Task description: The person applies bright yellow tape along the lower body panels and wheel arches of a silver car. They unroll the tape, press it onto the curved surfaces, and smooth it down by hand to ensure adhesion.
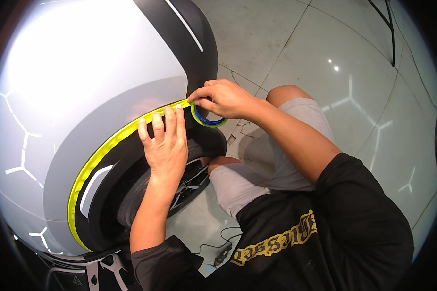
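Head view: left hand [164,145] lies flat, fingers extended and pressed on the yellow-green tape strip [99,157] that follows the wheel arch [131,160] of the grey car body [82,72]. Right hand [223,98] pinches the tape roll [208,120] just beyond the left fingertips, where the strip ends. Tape looks light, thin, limp and sticky; likely to crease or tear. Best held by the stiff roll rim, strip kept taut. Tyre [141,194] sits below the left palm.

- No packages, labels, signs or screens are in view.
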A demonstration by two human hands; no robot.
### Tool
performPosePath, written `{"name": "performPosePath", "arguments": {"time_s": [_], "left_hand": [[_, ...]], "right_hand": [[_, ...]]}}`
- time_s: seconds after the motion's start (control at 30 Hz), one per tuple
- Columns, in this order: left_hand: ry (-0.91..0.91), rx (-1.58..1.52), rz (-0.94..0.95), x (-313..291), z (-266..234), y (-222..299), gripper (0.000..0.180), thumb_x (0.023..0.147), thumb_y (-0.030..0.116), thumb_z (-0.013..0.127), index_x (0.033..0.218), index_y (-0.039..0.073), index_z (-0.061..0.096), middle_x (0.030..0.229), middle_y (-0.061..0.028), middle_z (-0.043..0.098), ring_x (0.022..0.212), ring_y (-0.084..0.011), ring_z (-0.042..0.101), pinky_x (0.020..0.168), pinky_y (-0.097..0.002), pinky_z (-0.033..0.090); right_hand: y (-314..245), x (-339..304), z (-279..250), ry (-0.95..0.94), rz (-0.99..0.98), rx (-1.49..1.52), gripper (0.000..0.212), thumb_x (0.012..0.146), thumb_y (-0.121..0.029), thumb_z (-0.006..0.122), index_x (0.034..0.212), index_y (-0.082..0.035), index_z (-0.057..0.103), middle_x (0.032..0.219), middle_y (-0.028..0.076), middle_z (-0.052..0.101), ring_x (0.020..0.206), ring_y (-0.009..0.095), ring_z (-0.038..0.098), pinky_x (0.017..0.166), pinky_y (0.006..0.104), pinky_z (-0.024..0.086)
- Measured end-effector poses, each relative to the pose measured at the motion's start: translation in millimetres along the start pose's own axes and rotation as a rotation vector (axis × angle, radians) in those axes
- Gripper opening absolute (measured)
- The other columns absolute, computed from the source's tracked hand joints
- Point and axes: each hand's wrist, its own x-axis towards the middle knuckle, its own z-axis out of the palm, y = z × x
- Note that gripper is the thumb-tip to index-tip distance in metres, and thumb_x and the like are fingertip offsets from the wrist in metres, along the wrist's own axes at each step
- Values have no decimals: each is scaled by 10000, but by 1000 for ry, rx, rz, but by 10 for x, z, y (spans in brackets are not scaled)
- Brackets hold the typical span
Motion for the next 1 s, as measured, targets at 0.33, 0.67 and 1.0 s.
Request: {"name": "performPosePath", "arguments": {"time_s": [0.33,0.67,1.0], "left_hand": [[2,-29,-34,-48,-30,16,431,864,201,658,1289,133,648,1253,-29,590,1215,-242,502,1142,-532,279],[-1,9,-3,102,61,69,360,879,230,647,1234,171,671,1227,-17,585,1173,-226,500,1090,-499,306],[-96,26,83,239,16,61,391,885,218,599,1270,157,630,1206,-25,565,1149,-226,490,1048,-490,320]], "right_hand": [[-44,-221,-63,74,-8,-4,245,934,-174,638,1155,-165,743,802,97,626,798,272,615,706,388,494],[-2,-72,122,92,25,-2,242,919,-175,644,1138,-164,747,861,111,673,847,300,656,767,406,538],[-13,-94,86,39,60,10,259,932,-193,626,1163,-162,741,887,138,693,868,325,666,789,419,539]]}}
